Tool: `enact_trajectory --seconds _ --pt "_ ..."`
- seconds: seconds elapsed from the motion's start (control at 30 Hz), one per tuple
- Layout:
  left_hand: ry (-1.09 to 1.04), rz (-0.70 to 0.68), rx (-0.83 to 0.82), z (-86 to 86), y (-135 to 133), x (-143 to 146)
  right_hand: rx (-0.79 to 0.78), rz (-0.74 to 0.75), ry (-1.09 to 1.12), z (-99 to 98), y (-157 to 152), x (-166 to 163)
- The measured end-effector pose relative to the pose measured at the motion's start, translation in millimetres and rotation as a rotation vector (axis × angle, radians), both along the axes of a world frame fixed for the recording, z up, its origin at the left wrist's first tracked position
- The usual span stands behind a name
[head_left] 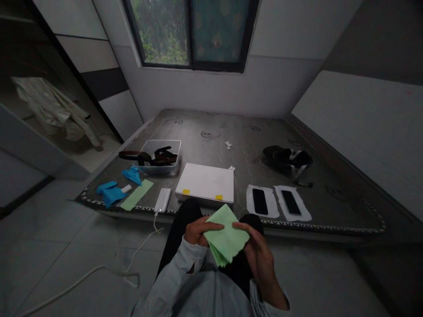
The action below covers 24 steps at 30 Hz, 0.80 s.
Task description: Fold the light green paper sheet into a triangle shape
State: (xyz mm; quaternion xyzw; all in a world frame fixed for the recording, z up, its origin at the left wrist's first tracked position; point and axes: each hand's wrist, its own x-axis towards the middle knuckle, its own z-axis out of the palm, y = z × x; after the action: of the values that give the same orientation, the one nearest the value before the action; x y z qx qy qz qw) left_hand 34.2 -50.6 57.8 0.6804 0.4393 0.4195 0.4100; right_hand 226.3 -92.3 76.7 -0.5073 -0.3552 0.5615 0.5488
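Observation:
A folded light-green sheet (226, 233), layered along its lower left edge, is held above my lap between both hands. My left hand (199, 231) pinches its left corner, thumb on top. On the opposite side, my right hand (255, 245) grips the right corner, with its thumb also on top and the other fingers underneath. Just beyond the sheet lies a flat white box (206, 181) with two yellow tabs on its front edge. Two dark-screened phones (260, 201) rest on white cloths to the right of the box.
A clear plastic bin (176, 158) holds dark straps. Blue cloths (110, 193), a green strip (137, 194) and a white power bank (163, 200) with a cable lie at the mattress's left front. A black strapped item (289, 159) lies on the right. White scraps (228, 145) sit mid-mattress.

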Motion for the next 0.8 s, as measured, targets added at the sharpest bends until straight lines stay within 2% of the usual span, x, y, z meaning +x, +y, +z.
enact_trajectory --seconds 0.07,0.17,0.3,0.43,0.53,0.6,0.67,0.73,0.8 --pt "0.01 -0.034 0.025 1.0 0.0 -2.3 -0.036 0.058 0.055 4.7 -1.3 1.8" --pt "0.032 -0.164 0.036 2.6 0.8 -5.0 -0.084 0.152 0.059 12.5 -0.4 5.2" --pt "-0.003 -0.28 0.05 5.8 -4.6 0.6 -0.185 0.223 -0.036 14.2 4.6 6.6" --pt "-0.077 -0.306 0.004 9.0 -14.8 4.8 -0.156 0.134 -0.204 7.1 7.8 3.4" --pt "-0.205 -0.337 -0.146 4.9 -16.9 -1.0 -0.133 0.068 -0.285 3.3 7.4 0.5" --pt "-0.262 -0.275 -0.298 -2.1 -16.0 -4.3 -0.115 0.057 -0.338 2.5 6.5 -1.1" --pt "-0.212 -0.13 -0.414 -10.2 -14.9 -3.5 -0.099 0.067 -0.395 2.1 5.8 -2.5" --pt "-0.118 -0.03 -0.471 -16.6 -14.3 0.7 -0.086 0.076 -0.43 1.2 5.6 -3.8" --pt "-0.053 -0.013 -0.494 -19.5 -13.5 5.0 -0.072 0.059 -0.428 -0.8 5.7 -4.2"
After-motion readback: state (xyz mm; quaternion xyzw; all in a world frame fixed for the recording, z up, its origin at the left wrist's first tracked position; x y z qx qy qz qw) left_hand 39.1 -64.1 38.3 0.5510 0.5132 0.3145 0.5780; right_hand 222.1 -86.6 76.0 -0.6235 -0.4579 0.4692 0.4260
